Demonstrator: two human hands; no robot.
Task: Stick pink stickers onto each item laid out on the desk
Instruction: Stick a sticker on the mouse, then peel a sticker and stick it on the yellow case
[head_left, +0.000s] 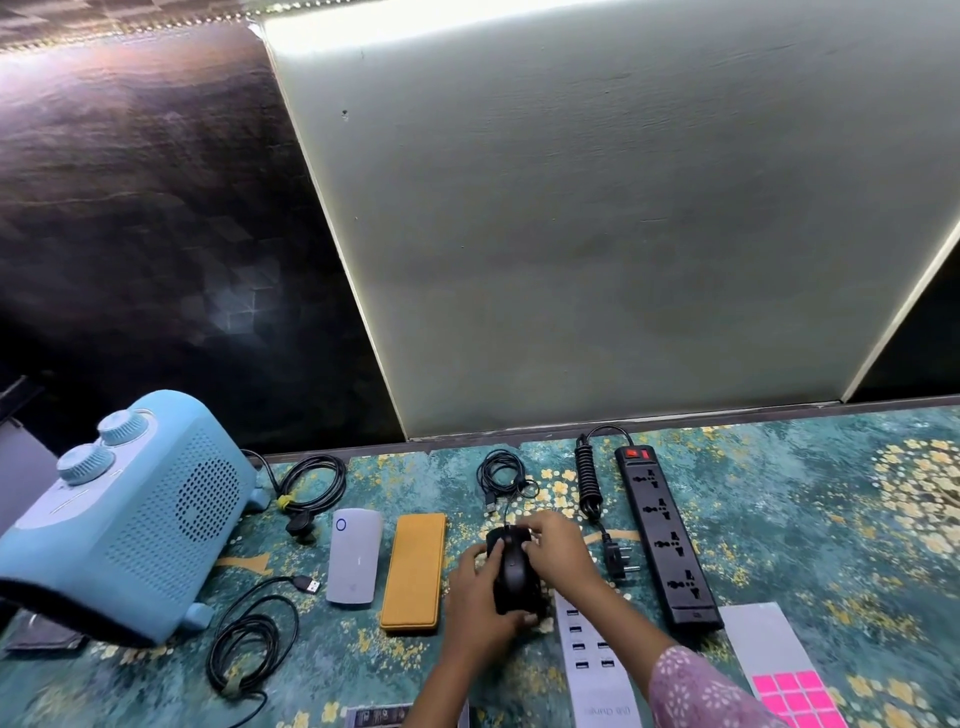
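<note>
Head view: hands (519, 566) hold mouse (511, 569) lengthwise, cable end away.

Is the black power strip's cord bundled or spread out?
Bundled. The power strip has its cord wound into a tight coil beside it, plug lying free on the desk.

Bare desk (831, 519) beyond power strip (665, 535)

Black mouse (511, 569): largely covered by both hands; no pink sticker can be made out on it. Sticker sheet (789, 686): lower part cut off by the bottom edge. White USB charger (592, 670): partly hidden behind the right forearm, its print too small to read. Dark item (382, 716) at the bottom edge: cropped, unidentifiable. Blue heater (119, 519): left end out of view.
</note>
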